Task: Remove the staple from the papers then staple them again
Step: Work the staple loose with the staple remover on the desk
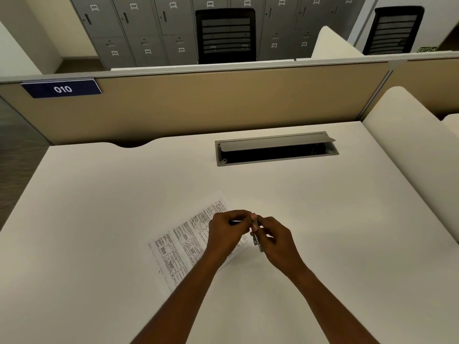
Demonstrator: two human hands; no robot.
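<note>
1. Papers (183, 244) lie flat on the surface (99, 207), partly under the hands; the staple is too small to see.
2. Right hand (275, 239) grip wraps a small grey tool (255, 234); left hand (223, 232) fingertips pinch its top.
3. Judged: tool being readied. Next move: bring it to the stapled corner.

A wide white laminate desk (99, 207) carries a grey metal cable hatch (277, 148) (its flap propped open). Behind stands a beige fabric partition (223, 103) bearing a dark blue "010" number plate (62, 88). Beyond are grey numbered metal lockers (139, 28) and a black mesh-backed office chair (225, 36). A white rounded side divider (409, 145) borders the desk's right edge.
</note>
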